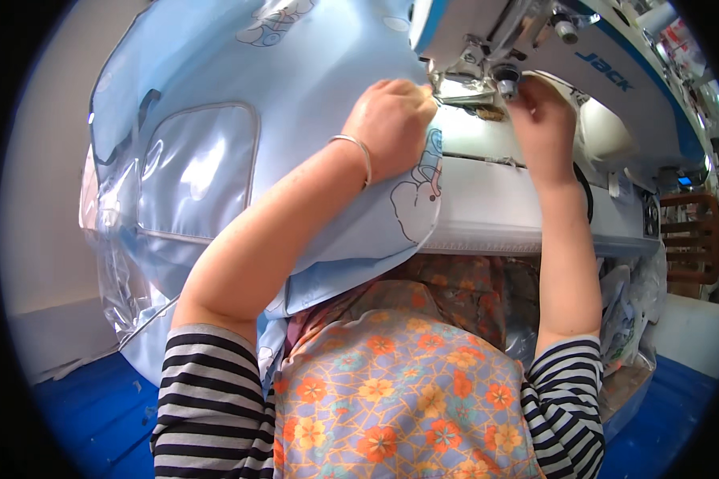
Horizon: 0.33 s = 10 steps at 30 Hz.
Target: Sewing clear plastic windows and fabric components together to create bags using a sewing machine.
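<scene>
A large sheet of light blue printed fabric (311, 76), glossy and with cartoon figures, spreads over the left of the sewing machine (535, 40) and hangs down toward my lap. My left hand (391, 124), a silver bangle at its wrist, is closed on the fabric's right edge, just left of the needle area. My right hand (545, 120) is raised on the other side, under the machine's arm and beside a round metal knob (506, 78). Its fingers are curled together and partly hidden behind the knob; what they hold, if anything, does not show.
A grey-edged patch (198, 172) and clear plastic (116, 271) lie at the fabric's left. The white machine bed (487, 191) ends above my flowered apron (407, 391). Plastic bags (623, 311) and a brown slatted stool (691, 239) stand at right, above a blue floor (96, 415).
</scene>
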### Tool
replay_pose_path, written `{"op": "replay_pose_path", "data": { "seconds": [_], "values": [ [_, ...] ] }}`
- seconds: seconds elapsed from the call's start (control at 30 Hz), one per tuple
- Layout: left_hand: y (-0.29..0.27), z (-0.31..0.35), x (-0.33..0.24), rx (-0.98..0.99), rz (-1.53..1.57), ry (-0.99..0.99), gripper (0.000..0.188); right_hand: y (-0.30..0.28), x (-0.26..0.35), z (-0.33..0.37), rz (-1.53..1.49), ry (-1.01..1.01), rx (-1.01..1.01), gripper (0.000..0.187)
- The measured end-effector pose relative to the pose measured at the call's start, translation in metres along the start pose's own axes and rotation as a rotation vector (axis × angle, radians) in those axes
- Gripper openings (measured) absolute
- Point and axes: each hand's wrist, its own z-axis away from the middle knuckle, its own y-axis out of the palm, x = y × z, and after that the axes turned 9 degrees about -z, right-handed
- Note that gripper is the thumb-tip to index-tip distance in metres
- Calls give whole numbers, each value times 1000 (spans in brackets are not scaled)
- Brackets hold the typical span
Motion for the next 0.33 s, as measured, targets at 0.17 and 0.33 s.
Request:
{"op": "replay_pose_path", "data": {
  "seconds": [0.17, 0.33],
  "values": [
    [1, 12, 4, 30, 41, -62, 32, 22, 45, 39, -15, -106, 330, 9],
    [-83, 80, 23, -13, 7, -107, 49, 15, 94, 104, -186, -278, 773, 25]
  ]
}}
